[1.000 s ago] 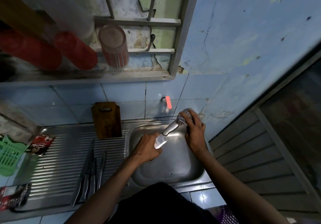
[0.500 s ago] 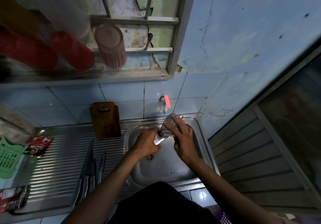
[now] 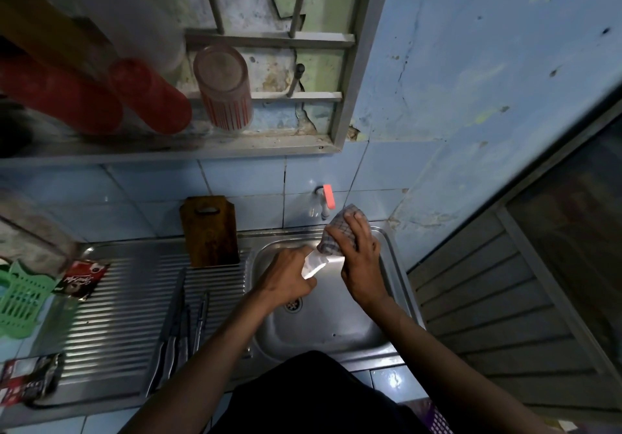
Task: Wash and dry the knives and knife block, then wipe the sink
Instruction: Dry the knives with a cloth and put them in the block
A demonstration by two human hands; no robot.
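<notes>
Over the steel sink (image 3: 397,265) my left hand (image 3: 286,278) grips a knife (image 3: 314,263) by its handle, so only a short bright stretch of blade shows. My right hand (image 3: 360,258) holds a checked cloth (image 3: 340,231) wrapped round the blade's far part. Several other knives (image 3: 178,329) lie side by side on the ribbed drainboard (image 3: 117,299). The brown wooden knife block (image 3: 210,230) stands at the drainboard's back edge against the tiles.
A tap with a pink handle (image 3: 326,198) sticks out of the tiled wall above the sink. Sachets (image 3: 82,278) and a green plastic basket (image 3: 20,299) sit at the left. A shelf with cups (image 3: 222,86) hangs overhead. A louvred door (image 3: 505,315) is on the right.
My right hand with the cloth slid down the blade toward my left hand, then back up it. Less of the blade shows now than a second ago.
</notes>
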